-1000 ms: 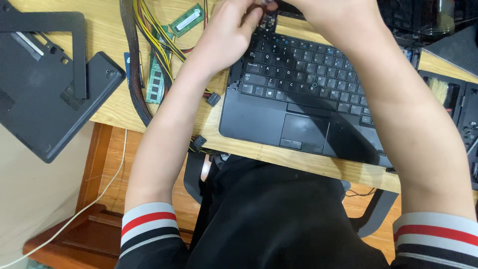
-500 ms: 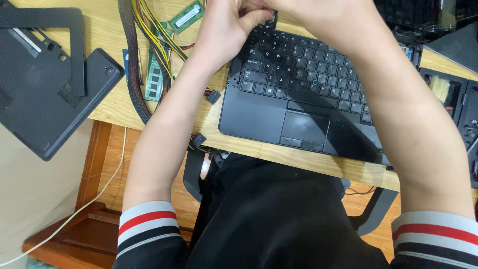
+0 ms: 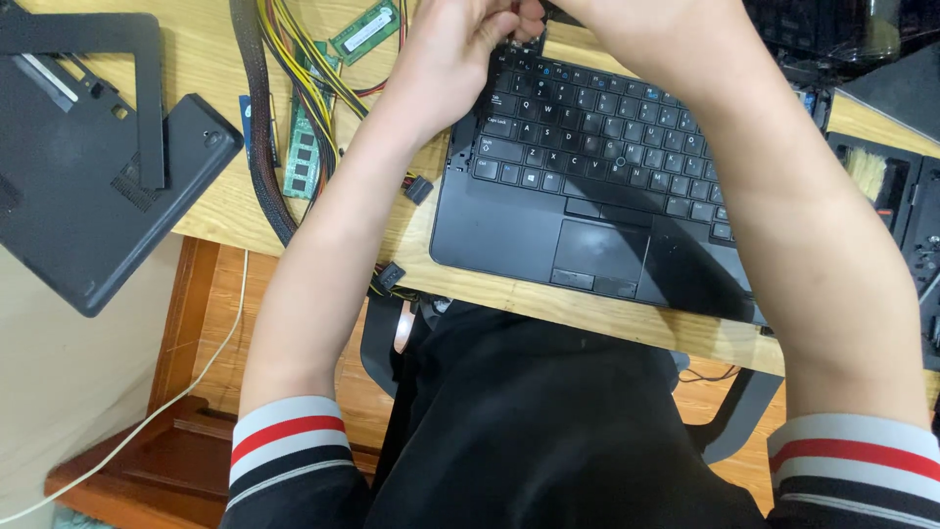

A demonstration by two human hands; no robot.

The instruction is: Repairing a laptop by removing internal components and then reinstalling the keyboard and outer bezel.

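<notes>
Head view: the black plastic laptop base with its keyboard [image 3: 597,186] lies across the upper centre, long axis left to right. Left hand [image 3: 460,59] pinches narrowly at its top-left corner; right hand [image 3: 636,24], beside it, has its grip hidden.

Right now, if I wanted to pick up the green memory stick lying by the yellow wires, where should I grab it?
Probably take the memory stick by its two long edges, coming from above. It lies flat on the desk, thin and narrow, with yellow wires crossing its upper end.
</notes>
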